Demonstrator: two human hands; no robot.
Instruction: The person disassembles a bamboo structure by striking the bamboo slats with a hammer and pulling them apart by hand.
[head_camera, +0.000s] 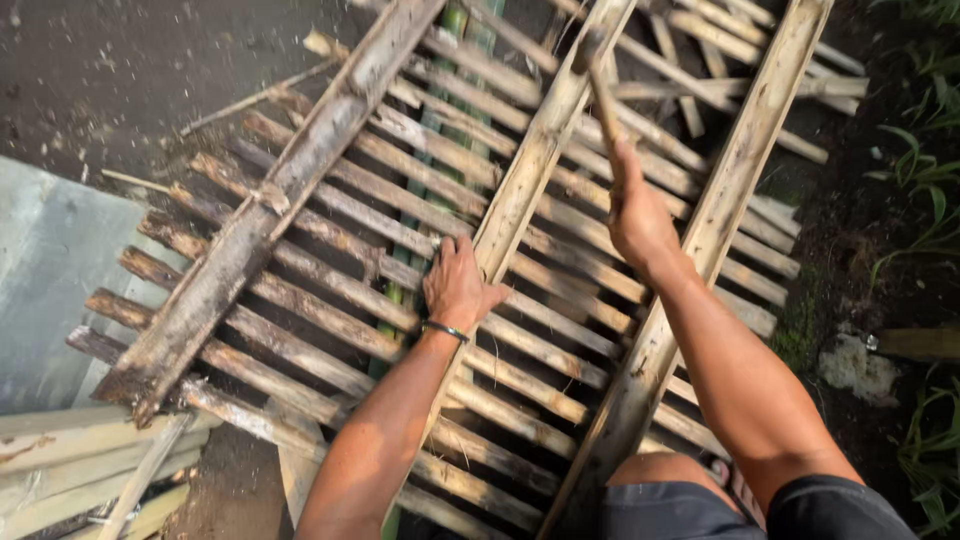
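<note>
1. Your left hand (457, 285) lies palm-down on the bamboo slat panel (330, 300), its fingers (447, 252) curled over the middle rail (530, 170); they press and steady, clamping nothing.
2. Your right hand (636, 215) is wrapped tight around the wooden handle of a tool (600, 95), raised above the slats just beyond the left fingers. Its head is blurred; likely a hammer.
3. The panel lies flat on the dirt ground (110, 70), beneath both hands.
4. Judgement: the panel looks stiff but light, rough and splintery. Hold it by a rail, not a thin slat.
5. Both arms reach forward, elbows bent, the right wrist cocked upward.
</note>
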